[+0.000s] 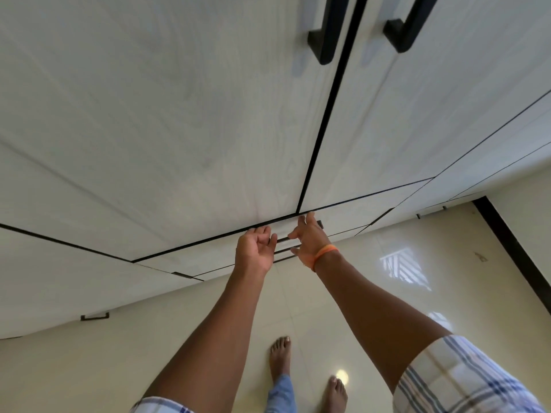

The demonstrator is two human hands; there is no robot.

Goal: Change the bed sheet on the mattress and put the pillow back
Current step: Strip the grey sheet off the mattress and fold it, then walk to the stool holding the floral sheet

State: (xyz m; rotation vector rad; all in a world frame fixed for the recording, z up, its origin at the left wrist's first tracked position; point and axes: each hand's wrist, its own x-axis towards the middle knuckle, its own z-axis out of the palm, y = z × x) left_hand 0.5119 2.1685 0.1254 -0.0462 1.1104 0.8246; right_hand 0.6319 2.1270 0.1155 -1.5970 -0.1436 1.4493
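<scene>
No sheet, mattress or pillow is in view. I stand facing a white wardrobe (179, 114) and reach both arms toward its low drawer front (193, 260). My left hand (255, 251) hovers in front of the drawer with its fingers loosely curled and nothing in them. My right hand (308, 239), with an orange band on its wrist, has its fingers spread beside it. A thin black drawer handle (283, 239) shows between the two hands. Whether either hand touches it is unclear.
Two tall black door handles (325, 40) (405, 28) flank the wardrobe's centre gap. Another small drawer handle (94, 316) sits low at the left. My bare feet (280, 353) stand on a glossy cream tiled floor (208, 323). A black skirting strip (512, 248) runs along the right.
</scene>
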